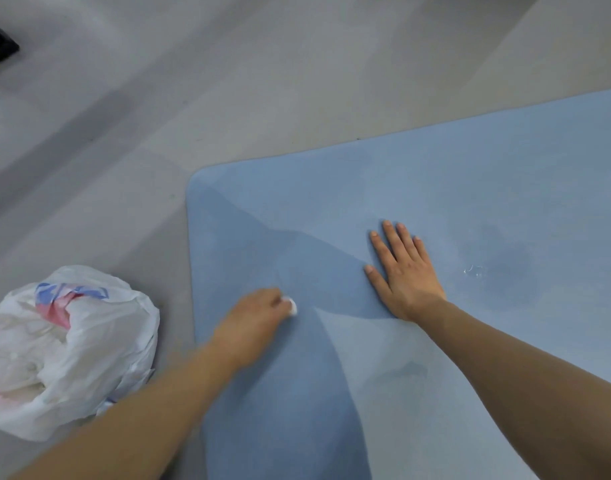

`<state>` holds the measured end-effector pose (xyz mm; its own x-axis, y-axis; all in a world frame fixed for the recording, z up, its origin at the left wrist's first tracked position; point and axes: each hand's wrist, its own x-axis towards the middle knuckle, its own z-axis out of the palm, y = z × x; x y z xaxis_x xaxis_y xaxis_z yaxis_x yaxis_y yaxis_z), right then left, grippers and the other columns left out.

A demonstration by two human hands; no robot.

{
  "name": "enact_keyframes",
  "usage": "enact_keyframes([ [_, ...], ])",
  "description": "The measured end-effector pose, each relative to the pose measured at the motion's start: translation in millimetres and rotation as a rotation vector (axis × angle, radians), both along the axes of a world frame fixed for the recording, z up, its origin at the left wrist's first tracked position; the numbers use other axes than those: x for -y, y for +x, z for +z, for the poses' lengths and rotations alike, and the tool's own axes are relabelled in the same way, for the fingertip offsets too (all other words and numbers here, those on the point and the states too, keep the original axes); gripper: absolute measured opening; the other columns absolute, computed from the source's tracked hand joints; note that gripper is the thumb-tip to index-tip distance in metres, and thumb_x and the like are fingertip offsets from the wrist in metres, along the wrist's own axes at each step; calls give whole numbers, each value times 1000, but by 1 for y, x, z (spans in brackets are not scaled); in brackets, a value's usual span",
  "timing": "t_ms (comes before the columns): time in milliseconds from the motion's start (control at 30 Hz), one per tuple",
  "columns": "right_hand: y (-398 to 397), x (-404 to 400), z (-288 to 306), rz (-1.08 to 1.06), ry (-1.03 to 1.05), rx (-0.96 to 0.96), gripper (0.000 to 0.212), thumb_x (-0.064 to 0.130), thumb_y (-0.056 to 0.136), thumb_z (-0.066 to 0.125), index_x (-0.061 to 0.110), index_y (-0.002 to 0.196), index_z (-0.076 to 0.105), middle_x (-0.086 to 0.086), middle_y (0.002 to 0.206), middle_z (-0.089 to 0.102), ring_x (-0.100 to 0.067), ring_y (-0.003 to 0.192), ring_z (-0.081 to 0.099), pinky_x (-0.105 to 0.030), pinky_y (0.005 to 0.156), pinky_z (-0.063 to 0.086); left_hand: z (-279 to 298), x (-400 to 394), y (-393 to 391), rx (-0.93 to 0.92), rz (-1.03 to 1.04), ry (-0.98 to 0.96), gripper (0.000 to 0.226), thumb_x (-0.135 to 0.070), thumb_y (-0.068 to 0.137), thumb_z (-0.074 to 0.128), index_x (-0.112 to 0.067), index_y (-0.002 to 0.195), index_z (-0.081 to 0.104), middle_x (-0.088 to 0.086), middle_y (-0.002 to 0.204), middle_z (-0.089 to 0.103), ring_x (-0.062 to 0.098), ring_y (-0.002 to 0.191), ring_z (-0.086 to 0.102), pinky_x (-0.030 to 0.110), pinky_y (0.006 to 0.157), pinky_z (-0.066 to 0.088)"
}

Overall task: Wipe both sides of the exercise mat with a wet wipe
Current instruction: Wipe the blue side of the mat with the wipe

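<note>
L hand [259, 315] w/ wet wipe [292, 306] on mat [470, 188]

A light blue exercise mat [453, 188] with a rounded corner is spread flat on the floor; darker damp streaks are seen across its near left part. A small crumpled white wet wipe [292, 306] is pressed against the mat's surface within the damp area.

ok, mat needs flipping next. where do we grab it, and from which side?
Judging by its pose, take the mat at its rounded far-left corner, coming from the bare floor beside it. It lies flat, so only the edges give the fingers anything to slip under, and that corner is clear of the bag and both hands.
</note>
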<state>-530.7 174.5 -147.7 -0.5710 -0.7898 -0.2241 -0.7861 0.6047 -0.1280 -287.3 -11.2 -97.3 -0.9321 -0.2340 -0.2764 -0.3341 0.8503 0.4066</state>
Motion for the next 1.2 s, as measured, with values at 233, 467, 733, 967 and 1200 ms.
enact_keyframes([
  [233,-1,-1,-1,-6,-18,-12,69,60,97,11,28,157,1,2,164,-11,-18,149,-14,-41,121,-4,-21,27,13,-140,338,-49,18,-19,92,54,-12,98,70,13,87,65,38,78,66,41,67,55],
  [467,-2,1,10,-16,-26,13,72,63,95,19,28,157,10,1,164,-2,-19,150,-5,-40,122,-1,-12,-89,57,-77,-87,211,22,-29,96,47,-16,96,65,8,83,57,31,76,58,34,63,46],
  [733,0,3,25,7,116,45,76,66,94,21,29,157,0,1,163,-12,-19,150,-11,-41,122,1,-9,-21,64,-39,-13,-32,12,-23,85,63,-17,95,63,7,79,53,29,66,55,28,55,35],
  [967,23,-14,33,54,188,23,88,80,85,16,32,155,-7,1,162,-17,-21,149,-15,-46,121,4,-10,-12,49,-41,111,-112,25,4,70,74,-9,85,58,13,74,51,35,59,54,36,48,41],
  [1200,52,-27,40,52,269,21,92,84,82,17,33,154,-9,1,162,-19,-25,149,-16,-52,119,6,-16,-68,67,-44,-34,41,31,5,67,68,-13,91,59,8,80,55,31,67,57,33,56,42],
])
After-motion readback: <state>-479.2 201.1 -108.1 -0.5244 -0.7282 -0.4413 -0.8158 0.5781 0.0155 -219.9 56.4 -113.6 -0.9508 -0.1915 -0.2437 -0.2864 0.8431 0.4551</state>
